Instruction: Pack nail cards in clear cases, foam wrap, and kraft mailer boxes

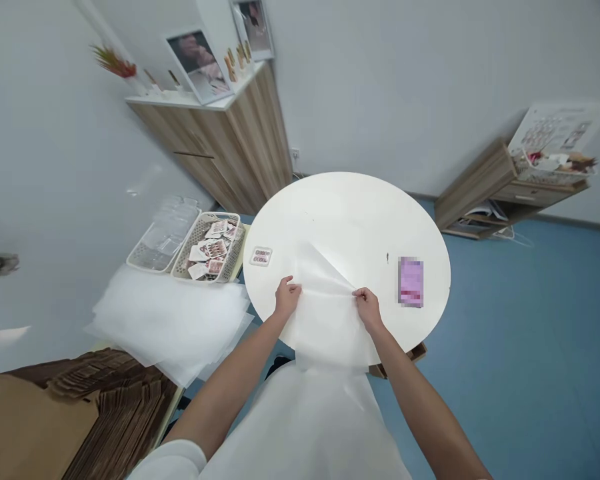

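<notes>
Where one translucent sheet (pixel 330 323) overlaps one round table (pixel 360 200), left fingers (pixel 293 289) and right fingers (pixel 363 294) pinch its two side edges

Beyond the sheet (pixel 330 327), the table (pixel 365 207) offers passage; a purple item (pixel 411 282) obstructs its right.

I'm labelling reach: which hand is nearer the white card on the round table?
Left. The left hand is just right of the card, nearer the body; the right hand, farther right.

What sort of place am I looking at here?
Probably a small packing room or workroom: stacked brown cardboard, a pile of translucent sheets and a basket of small cards all lie left of the round table.
</notes>
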The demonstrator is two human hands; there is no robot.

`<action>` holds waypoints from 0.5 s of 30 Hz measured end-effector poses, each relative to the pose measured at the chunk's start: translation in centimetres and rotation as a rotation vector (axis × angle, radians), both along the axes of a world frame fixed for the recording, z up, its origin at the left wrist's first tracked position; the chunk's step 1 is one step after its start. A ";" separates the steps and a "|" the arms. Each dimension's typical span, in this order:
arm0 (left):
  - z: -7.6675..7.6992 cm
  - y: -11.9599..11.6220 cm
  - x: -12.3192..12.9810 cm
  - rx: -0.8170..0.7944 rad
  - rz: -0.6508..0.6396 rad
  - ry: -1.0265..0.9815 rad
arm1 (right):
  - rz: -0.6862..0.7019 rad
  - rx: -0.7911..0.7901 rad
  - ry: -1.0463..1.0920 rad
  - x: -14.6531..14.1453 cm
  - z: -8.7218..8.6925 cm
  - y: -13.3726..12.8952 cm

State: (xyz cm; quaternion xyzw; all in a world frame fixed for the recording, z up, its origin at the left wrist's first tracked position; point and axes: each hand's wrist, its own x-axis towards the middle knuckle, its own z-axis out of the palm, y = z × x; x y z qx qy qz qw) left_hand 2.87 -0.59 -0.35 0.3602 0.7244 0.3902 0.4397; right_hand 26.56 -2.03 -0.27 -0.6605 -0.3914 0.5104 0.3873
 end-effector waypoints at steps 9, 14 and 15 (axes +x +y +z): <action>2.1 5.7 4.5 0.165 -0.197 0.080 | 0.085 0.227 0.047 2.3 3.2 3.6; 2.5 7.4 4.9 0.196 -0.301 0.220 | 0.118 0.288 -0.285 2.3 3.3 4.2; 1.9 7.3 4.6 0.152 -0.307 0.260 | 0.158 0.256 -0.382 2.1 2.6 3.8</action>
